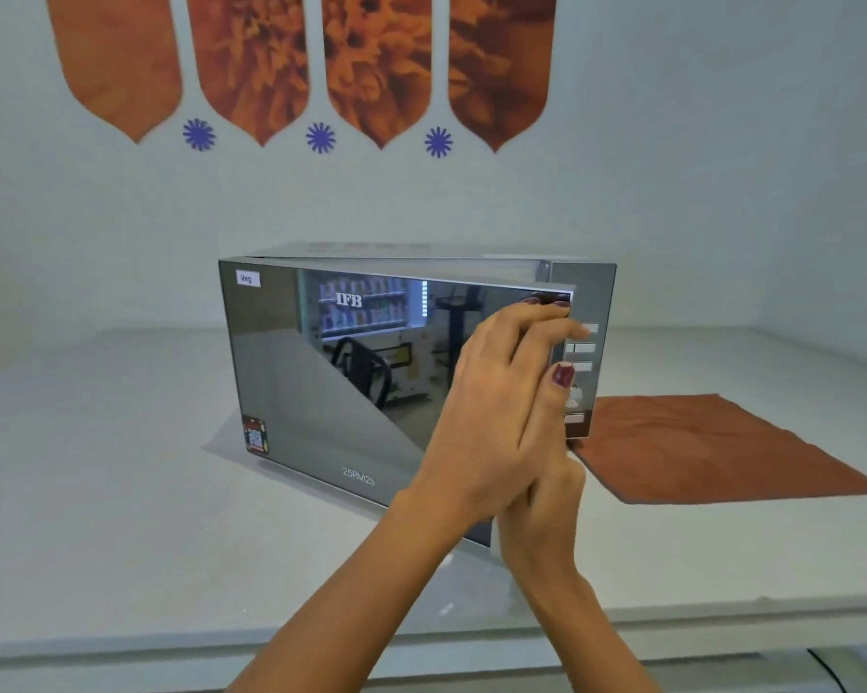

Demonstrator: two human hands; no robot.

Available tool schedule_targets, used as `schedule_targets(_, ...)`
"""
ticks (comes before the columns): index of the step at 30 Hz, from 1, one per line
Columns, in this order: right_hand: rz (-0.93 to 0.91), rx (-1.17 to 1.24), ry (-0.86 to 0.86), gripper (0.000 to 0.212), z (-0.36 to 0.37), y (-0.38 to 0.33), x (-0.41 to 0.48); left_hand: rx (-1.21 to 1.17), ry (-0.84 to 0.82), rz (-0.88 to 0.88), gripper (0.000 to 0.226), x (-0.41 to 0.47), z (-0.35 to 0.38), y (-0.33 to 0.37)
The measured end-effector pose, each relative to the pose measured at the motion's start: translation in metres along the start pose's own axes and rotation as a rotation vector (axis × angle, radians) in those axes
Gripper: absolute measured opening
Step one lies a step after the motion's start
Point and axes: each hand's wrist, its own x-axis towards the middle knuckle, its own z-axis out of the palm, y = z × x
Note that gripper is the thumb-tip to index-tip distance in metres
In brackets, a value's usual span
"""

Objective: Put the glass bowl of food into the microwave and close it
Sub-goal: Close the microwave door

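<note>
The microwave (594, 285) stands on the white counter, turned slightly left. Its mirrored door (321, 392) is ajar, the right edge standing a little out from the control panel. My left hand (491, 397) lies flat on the door near that right edge, fingers stretched up to the top corner. My right hand (546, 482) sits under and behind it on the same edge, thumb pointing up; its fingers are hidden. The glass bowl of food is out of sight, and the mirrored door hides the inside.
An orange cloth (721, 442) lies flat on the counter (121, 492) just right of the microwave. The counter's front edge runs close below my forearms. A white wall with orange decorations rises behind.
</note>
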Motion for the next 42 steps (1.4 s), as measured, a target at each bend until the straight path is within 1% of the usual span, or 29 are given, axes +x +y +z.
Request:
schedule_targets(2,0.079,0.093,-0.005,0.026,-0.002,0.010,0.009,0.001,-0.029,0.012,0.041,0.005,0.005,-0.013)
schedule_targets(4,0.180,0.168,-0.017,0.030,-0.003,0.018,0.018,0.027,-0.035,-0.016,0.049,0.011,0.010,-0.026)
schedule_targets(6,0.257,0.196,-0.015,0.030,-0.004,0.028,0.028,0.121,-0.033,-0.043,0.051,0.021,0.015,-0.040)
schedule_targets(8,0.327,0.234,-0.015,0.034,-0.004,0.042,0.037,0.276,-0.051,-0.006,0.049,0.035,0.020,-0.052)
schedule_targets(10,0.371,0.247,-0.030,0.044,-0.003,0.058,0.045,0.359,-0.071,0.030,0.049,0.052,0.027,-0.058)
schedule_targets(11,0.386,0.256,-0.031,0.044,-0.002,0.066,0.049,0.376,-0.070,0.033,0.050,0.060,0.031,-0.060)
schedule_targets(13,0.412,0.288,-0.036,0.044,0.000,0.080,0.056,0.409,-0.056,0.016,0.049,0.076,0.041,-0.063)
schedule_targets(15,0.437,0.305,-0.042,0.049,0.002,0.090,0.064,0.433,-0.069,-0.034,0.048,0.090,0.046,-0.069)
schedule_targets(18,0.486,0.314,-0.051,0.054,0.007,0.106,0.076,0.441,-0.152,-0.102,0.051,0.108,0.048,-0.084)
schedule_targets(20,0.519,0.328,-0.051,0.056,0.010,0.115,0.082,0.502,-0.212,-0.109,0.056,0.116,0.047,-0.095)
schedule_targets(23,0.540,0.314,-0.034,0.059,0.015,0.127,0.089,0.607,-0.227,-0.136,0.058,0.123,0.049,-0.111)
schedule_targets(27,0.549,0.293,-0.013,0.062,0.021,0.136,0.097,0.678,-0.213,-0.155,0.056,0.128,0.057,-0.121)
schedule_targets(33,0.553,0.308,0.002,0.064,0.023,0.142,0.097,0.691,-0.116,-0.155,0.038,0.130,0.063,-0.123)
schedule_targets(36,0.555,0.311,0.001,0.064,0.024,0.143,0.098,0.688,-0.090,-0.138,0.035,0.130,0.063,-0.123)
schedule_targets(42,0.547,0.304,0.016,0.057,0.024,0.144,0.099,0.726,-0.101,-0.138,0.033,0.136,0.066,-0.124)
